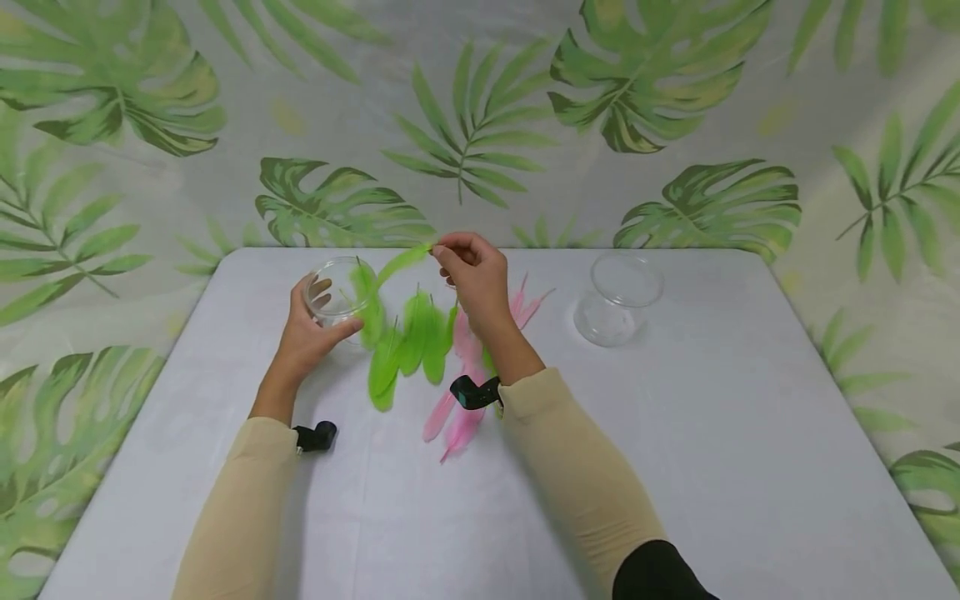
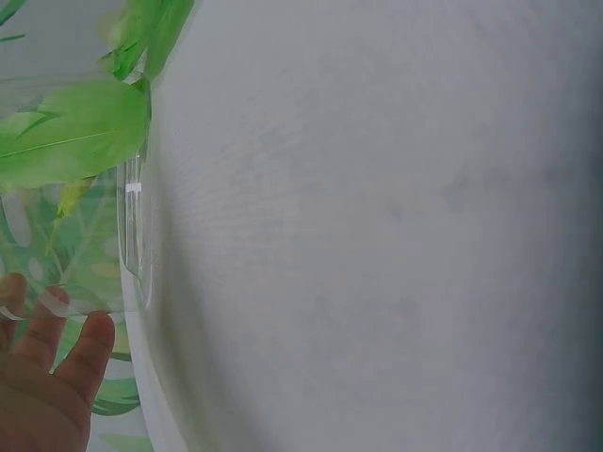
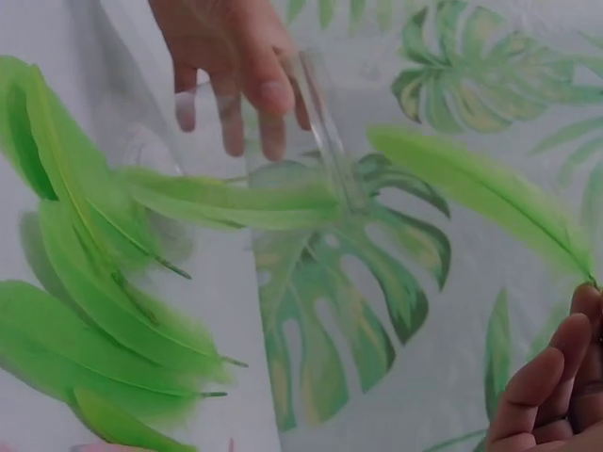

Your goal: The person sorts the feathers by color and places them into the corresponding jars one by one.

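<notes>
My left hand (image 1: 313,327) grips a clear glass jar (image 1: 339,290) standing on the white table; a green feather (image 1: 367,304) sticks out of it. My right hand (image 1: 459,254) pinches the quill end of another green feather (image 1: 401,261), held in the air just right of the jar's mouth. The right wrist view shows that feather (image 3: 490,193), the jar's wall (image 3: 320,132) and my left hand's fingers (image 3: 247,85) behind the glass. Several green feathers (image 1: 412,337) lie on the table between my hands, with pink feathers (image 1: 461,400) beside them.
A second clear jar (image 1: 617,300), with nothing in it, stands to the right on the white table (image 1: 750,433). A leaf-print backdrop (image 1: 480,125) rises behind and around the table.
</notes>
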`<state>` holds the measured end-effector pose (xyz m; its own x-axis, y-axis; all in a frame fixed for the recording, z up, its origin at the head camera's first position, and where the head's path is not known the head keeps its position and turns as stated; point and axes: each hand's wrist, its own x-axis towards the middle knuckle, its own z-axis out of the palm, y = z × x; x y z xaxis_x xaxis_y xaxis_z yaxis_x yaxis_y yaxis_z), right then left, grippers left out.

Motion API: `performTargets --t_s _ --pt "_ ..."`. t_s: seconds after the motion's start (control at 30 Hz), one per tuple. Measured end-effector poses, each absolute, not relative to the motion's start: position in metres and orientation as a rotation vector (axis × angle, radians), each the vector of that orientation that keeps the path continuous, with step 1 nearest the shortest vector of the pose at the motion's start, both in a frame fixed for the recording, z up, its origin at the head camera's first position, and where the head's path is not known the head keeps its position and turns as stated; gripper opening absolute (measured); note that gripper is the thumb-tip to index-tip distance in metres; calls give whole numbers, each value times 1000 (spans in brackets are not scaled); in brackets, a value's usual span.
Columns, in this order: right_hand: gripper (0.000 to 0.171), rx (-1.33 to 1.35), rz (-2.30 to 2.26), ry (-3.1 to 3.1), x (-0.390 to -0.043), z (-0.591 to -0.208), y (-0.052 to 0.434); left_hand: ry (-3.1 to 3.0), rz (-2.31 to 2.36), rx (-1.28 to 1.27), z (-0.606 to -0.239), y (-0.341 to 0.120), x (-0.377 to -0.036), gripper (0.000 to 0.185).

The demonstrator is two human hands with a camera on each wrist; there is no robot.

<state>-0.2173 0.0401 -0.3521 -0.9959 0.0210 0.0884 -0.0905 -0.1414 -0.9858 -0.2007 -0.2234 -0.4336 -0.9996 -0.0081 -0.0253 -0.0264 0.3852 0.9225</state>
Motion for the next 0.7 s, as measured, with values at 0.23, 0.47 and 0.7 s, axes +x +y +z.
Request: performTargets --t_s 0.23,0.47,0.7 --pt "8 142 2262 -2071 -222 -349 27 2601 1718 -43 -435 -224 -201 109" --pt "10 175 2236 -2152 -228 -353 11 2583 1749 -32 -439 -224 -205 109" --pt "12 227 2135 -2309 -226 -363 -2 2562 1747 -47 -425 -218 -198 108"
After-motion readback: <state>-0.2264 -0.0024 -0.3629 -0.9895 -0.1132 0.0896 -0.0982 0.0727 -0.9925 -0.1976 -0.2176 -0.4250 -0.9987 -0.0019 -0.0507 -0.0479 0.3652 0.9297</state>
